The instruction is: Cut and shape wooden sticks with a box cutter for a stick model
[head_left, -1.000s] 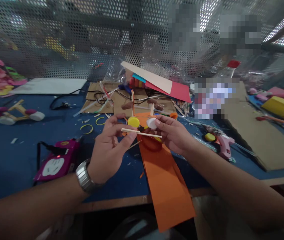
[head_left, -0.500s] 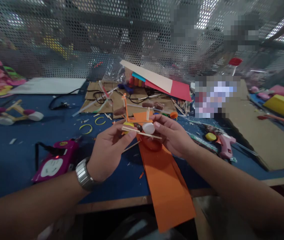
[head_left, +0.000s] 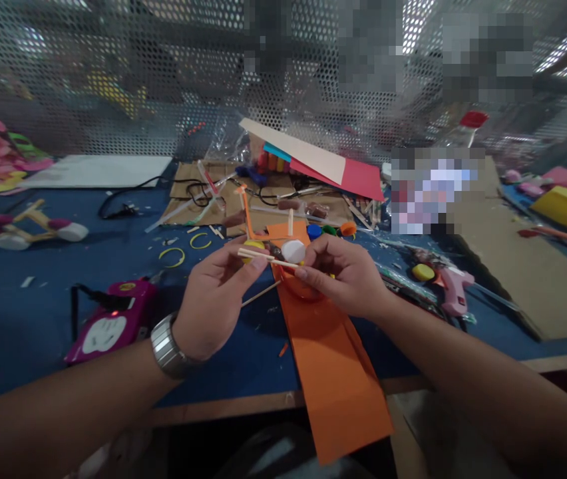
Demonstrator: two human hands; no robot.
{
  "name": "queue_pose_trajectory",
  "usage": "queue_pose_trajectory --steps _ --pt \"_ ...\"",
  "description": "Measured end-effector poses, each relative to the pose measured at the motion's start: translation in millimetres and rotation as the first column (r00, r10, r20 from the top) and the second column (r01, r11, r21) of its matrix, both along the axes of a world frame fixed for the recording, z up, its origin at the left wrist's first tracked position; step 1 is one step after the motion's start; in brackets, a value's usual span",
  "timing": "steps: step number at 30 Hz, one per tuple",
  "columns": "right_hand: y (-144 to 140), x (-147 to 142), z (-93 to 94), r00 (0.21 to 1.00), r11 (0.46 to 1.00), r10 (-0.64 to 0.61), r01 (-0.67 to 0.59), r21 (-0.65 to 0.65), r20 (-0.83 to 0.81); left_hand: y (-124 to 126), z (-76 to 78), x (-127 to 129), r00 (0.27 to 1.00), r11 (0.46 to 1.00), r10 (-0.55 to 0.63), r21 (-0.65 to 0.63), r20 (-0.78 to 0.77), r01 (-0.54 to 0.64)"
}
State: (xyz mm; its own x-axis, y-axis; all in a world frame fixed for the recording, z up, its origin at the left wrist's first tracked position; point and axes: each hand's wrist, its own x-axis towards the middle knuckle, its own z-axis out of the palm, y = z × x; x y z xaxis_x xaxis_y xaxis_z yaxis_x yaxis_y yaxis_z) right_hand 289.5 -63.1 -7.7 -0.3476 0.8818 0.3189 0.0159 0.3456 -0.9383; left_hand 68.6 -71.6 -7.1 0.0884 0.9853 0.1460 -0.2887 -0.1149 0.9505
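Over the blue surface (head_left: 38,313), the left hand (head_left: 213,299) and right hand (head_left: 348,276) each pinch an end of a thin stick (head_left: 267,258) in their fingers, beside the white cap (head_left: 293,251) at twelve o'clock, apparently mid-fitting an axle, which calls for steady alignment.

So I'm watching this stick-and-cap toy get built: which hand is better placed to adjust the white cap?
Probably the right hand: its fingertips lie right beside the white cap. The left hand pinches the stick at the yellow cap, steadying the toy.
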Motion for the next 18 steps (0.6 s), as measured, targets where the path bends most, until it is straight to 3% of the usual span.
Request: queue_pose_trajectory --steps 9,15,18 --pt "8.4 5.9 4.6 0.982 0.994 0.041 -0.058 -0.087 -0.185 0.4 6.7 4.6 0.995 0.998 0.031 -0.055 0.09 -0.026" --pt "18.5 14.0 8.0 0.9 0.982 -0.15 0.086 -0.169 -0.409 -0.1 6.4 3.5 0.994 0.999 0.017 -0.05 0.109 -0.011" --pt "20.3 15.7 9.6 0.885 0.979 -0.174 0.107 -0.174 -0.432 -0.1 5.1 3.1 0.998 0.999 0.0 -0.038 0.069 0.003"
